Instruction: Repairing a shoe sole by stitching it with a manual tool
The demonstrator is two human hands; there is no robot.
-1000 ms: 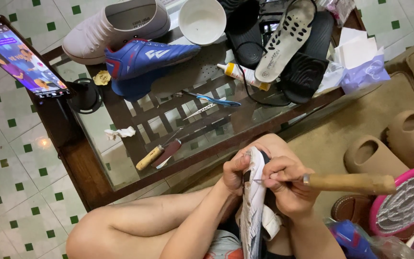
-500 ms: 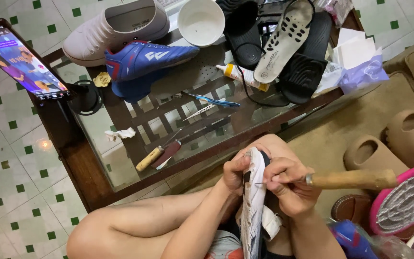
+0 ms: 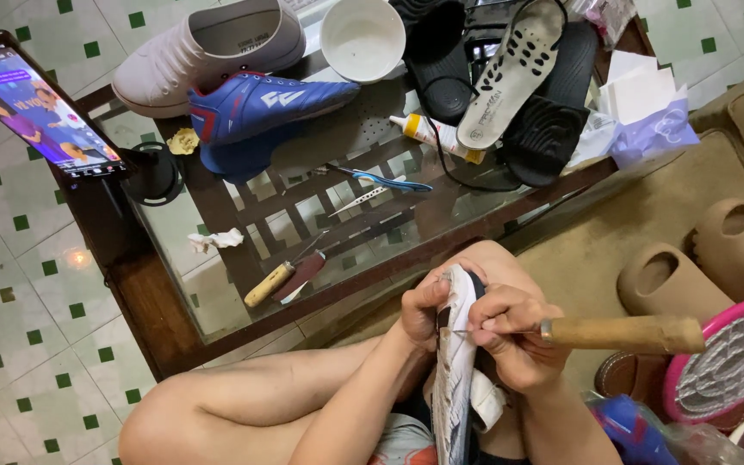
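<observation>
A: What do the hands hold?

B: The left hand (image 3: pixel 424 312) clasps the toe end of a white shoe (image 3: pixel 456 379) standing on edge in the lap. The right hand (image 3: pixel 510 337) has its grip closed on a wooden-handled awl (image 3: pixel 617 333), whose thin metal point touches the shoe's edge just beside the left fingers.

A: And around that grip?

B: Just beyond it stands a glass-topped desk (image 3: pixel 174 327). On it, nearest the grip, lies a wooden-handled knife (image 3: pixel 282 279); farther off are a blue shoe (image 3: pixel 260 108), a white shoe (image 3: pixel 208 52), a white bowl (image 3: pixel 362 39) and black sandals (image 3: pixel 544 129). A lit phone (image 3: pixel 40 116) stands at the desk's far left.
</observation>
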